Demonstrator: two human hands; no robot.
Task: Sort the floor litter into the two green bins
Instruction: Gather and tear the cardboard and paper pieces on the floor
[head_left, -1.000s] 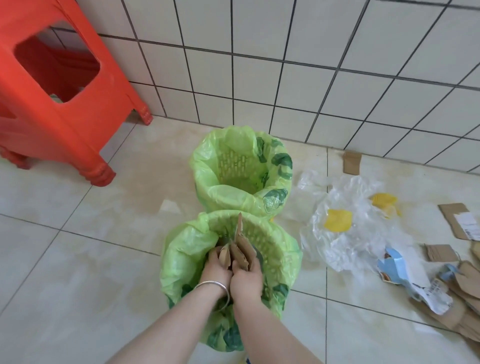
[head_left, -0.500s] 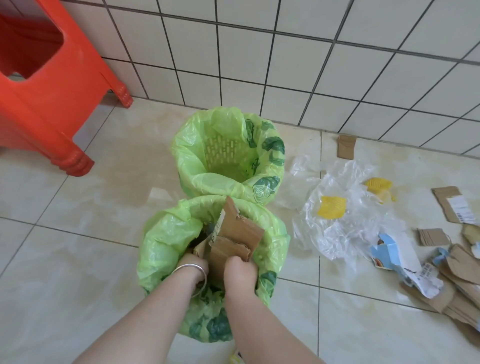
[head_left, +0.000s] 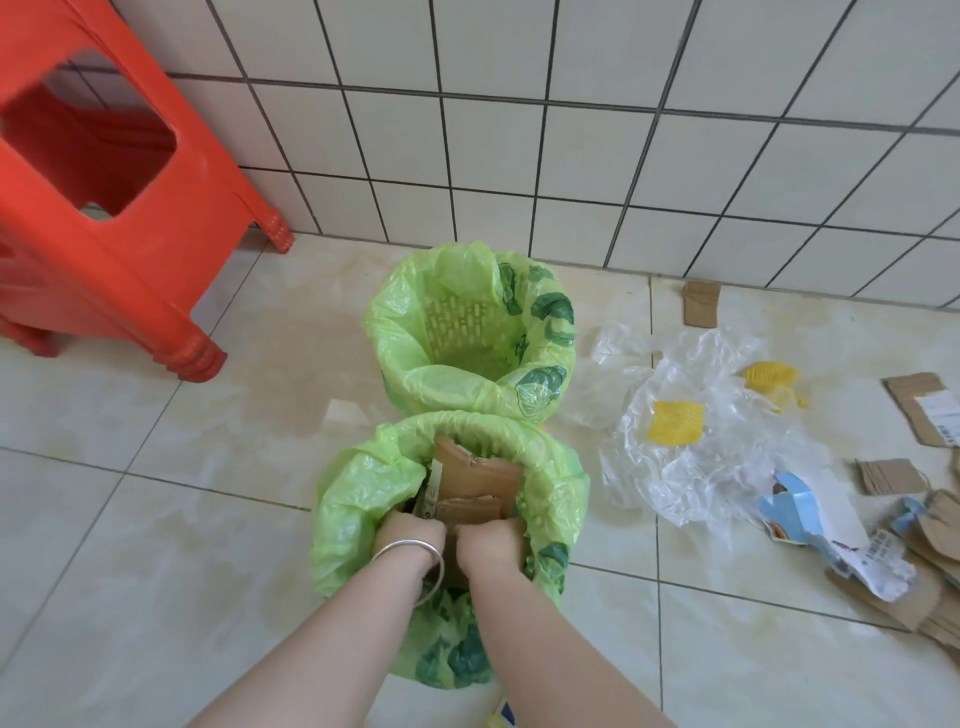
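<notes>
Head view: both hands inside the near green bag-lined bin (head_left: 358, 483)
Left hand (head_left: 410, 530): closed on brown torn cardboard pieces (head_left: 478, 483)
Right hand (head_left: 493, 543): gripping the same cardboard

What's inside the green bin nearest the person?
The near bin holds brown cardboard pieces, with the left hand and right hand gripping them. Its bottom is hidden.

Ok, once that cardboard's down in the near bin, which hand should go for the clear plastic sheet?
Right hand, probably. The clear plastic sheet lies on the floor to the right of the near bin, on that hand's side. The left hand would have to cross over the bin.
</notes>
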